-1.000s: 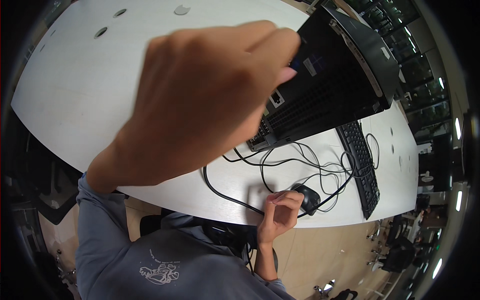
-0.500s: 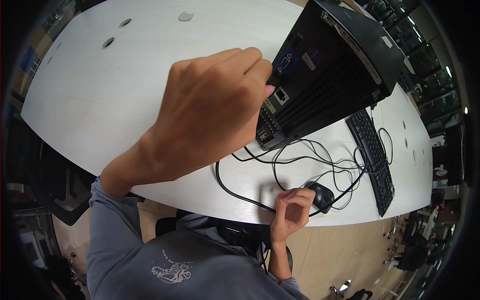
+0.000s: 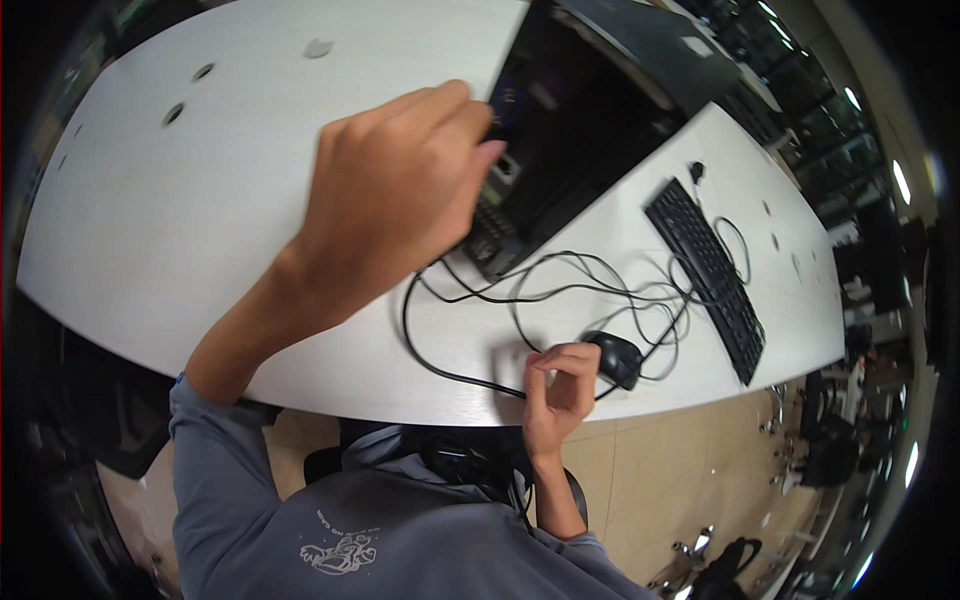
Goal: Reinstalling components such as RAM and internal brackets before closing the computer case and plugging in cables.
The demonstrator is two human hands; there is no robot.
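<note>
A black computer tower [image 3: 590,130] rests on the white table, its back panel with ports facing me. My left hand [image 3: 395,180] is closed at the left edge of that panel, thumb against it, apparently gripping the edge; the fingertips are hidden. Low in the view, by the table's near edge, my right hand [image 3: 562,395] has curled fingers, the thumb meeting the fingertips. A thick black cable [image 3: 440,370] runs up to it from the left and comes out on its right; whether the fingers grip it is hidden. Just right of this hand sits a black mouse [image 3: 617,360].
A black keyboard [image 3: 708,270] lies at the right, with thin cords [image 3: 640,295] looped between it and the tower. Beyond its upper end is a small black object [image 3: 697,172]. The white table [image 3: 200,220] has round holes. Dark chairs [image 3: 830,460] stand beyond its right side.
My view has shifted, carrying most things leftward and up. The tower has turned, opening a gap between it and the keyboard. My left hand stays at its edge; my right keeps its curl.
</note>
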